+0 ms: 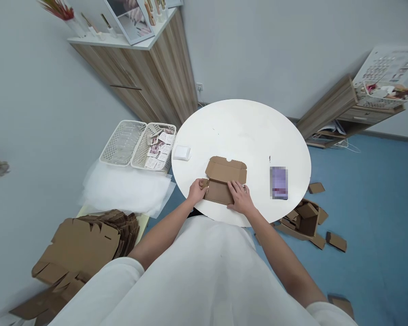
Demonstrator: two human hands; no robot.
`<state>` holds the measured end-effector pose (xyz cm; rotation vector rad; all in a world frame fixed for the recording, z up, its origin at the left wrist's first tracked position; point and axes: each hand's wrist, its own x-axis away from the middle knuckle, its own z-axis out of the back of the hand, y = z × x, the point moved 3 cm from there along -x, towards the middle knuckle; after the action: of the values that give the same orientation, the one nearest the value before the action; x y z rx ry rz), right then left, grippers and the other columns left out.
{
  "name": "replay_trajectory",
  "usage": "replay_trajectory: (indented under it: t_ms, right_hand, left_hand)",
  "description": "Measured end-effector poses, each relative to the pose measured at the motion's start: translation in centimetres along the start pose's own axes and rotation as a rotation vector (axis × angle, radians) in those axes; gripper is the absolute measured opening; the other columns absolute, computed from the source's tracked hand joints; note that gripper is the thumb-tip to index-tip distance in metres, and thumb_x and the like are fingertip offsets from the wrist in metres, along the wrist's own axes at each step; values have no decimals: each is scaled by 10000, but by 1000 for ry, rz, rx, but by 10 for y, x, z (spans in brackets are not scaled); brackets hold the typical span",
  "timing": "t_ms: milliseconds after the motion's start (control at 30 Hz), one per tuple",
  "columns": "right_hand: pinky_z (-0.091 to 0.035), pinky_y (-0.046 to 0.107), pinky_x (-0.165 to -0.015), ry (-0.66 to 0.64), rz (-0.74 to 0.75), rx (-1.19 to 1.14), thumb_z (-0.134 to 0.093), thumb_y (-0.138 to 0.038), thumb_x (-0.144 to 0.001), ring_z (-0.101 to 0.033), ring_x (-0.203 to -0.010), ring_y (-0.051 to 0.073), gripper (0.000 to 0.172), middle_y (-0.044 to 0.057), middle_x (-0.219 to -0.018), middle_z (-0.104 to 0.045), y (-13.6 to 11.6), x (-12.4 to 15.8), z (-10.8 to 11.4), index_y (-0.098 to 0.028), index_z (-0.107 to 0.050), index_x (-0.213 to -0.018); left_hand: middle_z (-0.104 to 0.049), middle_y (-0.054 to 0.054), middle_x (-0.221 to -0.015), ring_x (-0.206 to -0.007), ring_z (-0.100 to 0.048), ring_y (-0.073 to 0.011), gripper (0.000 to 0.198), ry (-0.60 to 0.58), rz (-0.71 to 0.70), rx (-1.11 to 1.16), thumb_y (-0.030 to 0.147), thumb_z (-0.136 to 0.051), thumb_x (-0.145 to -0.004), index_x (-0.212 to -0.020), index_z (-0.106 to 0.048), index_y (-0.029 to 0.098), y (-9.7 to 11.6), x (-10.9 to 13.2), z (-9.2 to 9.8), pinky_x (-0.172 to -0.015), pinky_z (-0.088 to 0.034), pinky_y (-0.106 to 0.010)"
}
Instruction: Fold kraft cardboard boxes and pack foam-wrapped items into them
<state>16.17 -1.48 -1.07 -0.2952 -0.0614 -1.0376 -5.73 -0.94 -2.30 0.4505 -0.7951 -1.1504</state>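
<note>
A partly folded brown cardboard box lies on the round white table near its front edge, its lid flap raised at the far side. At the box's left end, my left hand pinches the side flap between thumb and fingers. My right hand rests over the right end of the box, fingers spread across the cardboard, with the thumb near the front edge.
A blurred purple item lies right on the table; a white packet lies left. White baskets, plastic sheets and stacked flat cardboard stand left. A carton of folded boxes sits on the floor at right.
</note>
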Motion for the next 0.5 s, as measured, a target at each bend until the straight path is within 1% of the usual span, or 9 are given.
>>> replay_trajectory:
  t_ms: [33,100,200,233,267,300,367,433,500]
  right_hand:
    - [-134,480,-1026,-3,3,1,-637,-477,-618,-188,-1312,291,1018,121,-1439,-237,0,0,0,-190,-67,-1410]
    - [-135,483,-1025,-6,3,1,-631,-482,-624,-187,-1313,294,1008,122,-1441,-232,0,0,0,-191,-70,-1410]
    - [-129,485,-1026,-6,0,-7,-628,-477,-625,-184,-1314,292,1004,123,-1444,-227,1,0,0,-186,-72,-1409]
    - [-128,485,-1025,-8,-1,-10,-628,-476,-624,-180,-1315,292,1006,122,-1445,-224,1,-1,0,-186,-70,-1409]
    - [-129,485,-1024,-12,-2,-11,-628,-477,-622,-176,-1316,293,1009,121,-1446,-220,1,-1,0,-187,-67,-1409]
    - [-130,485,-1023,-18,-2,-12,-628,-478,-620,-172,-1318,295,1011,120,-1448,-216,1,-1,-1,-190,-64,-1409]
    - [-131,485,-1020,-27,-4,-13,-626,-482,-620,-165,-1320,297,1013,118,-1450,-210,2,-1,-2,-196,-58,-1408]
    - [-130,484,-1020,-30,-5,-12,-627,-483,-619,-160,-1321,296,1015,119,-1451,-207,2,-2,-2,-199,-54,-1408]
    - [-128,485,-1020,-29,-7,-9,-629,-486,-617,-157,-1322,295,1018,120,-1451,-207,2,-3,-2,-199,-54,-1407]
  left_hand:
    - [-569,-63,-918,-805,-564,-152,347,-20,27,0,262,-596,-738,-1061,-522,159,-1,-1,0,-774,-459,-292]
    - [-571,-84,-990,-889,-564,-172,338,-11,50,-15,320,-590,-748,-1041,-536,161,-1,0,1,-808,-446,-296]
    - [-504,-128,-1166,-1077,-496,-228,493,57,74,-90,368,-608,-724,-1147,-477,150,-1,4,6,-891,-403,-329]
    - [-495,-137,-1188,-1099,-483,-236,530,55,88,-106,362,-609,-722,-1177,-452,142,-2,5,8,-903,-394,-335]
    - [-506,-139,-1183,-1091,-493,-233,531,33,102,-106,342,-599,-732,-1193,-436,134,-4,6,8,-900,-396,-333]
    - [-534,-133,-1155,-1058,-518,-221,488,2,113,-92,310,-571,-754,-1189,-440,131,-5,6,8,-883,-407,-321]
    - [-590,-102,-1080,-974,-567,-187,352,-51,101,-62,233,-489,-802,-1144,-481,147,-7,7,9,-838,-427,-289]
    - [-598,-89,-1085,-960,-575,-181,309,-51,48,-87,209,-462,-810,-1112,-509,166,-6,7,11,-824,-429,-280]
    - [-564,-116,-1149,-1012,-553,-214,355,-12,14,-166,253,-498,-789,-1130,-502,153,-5,8,13,-837,-419,-303]
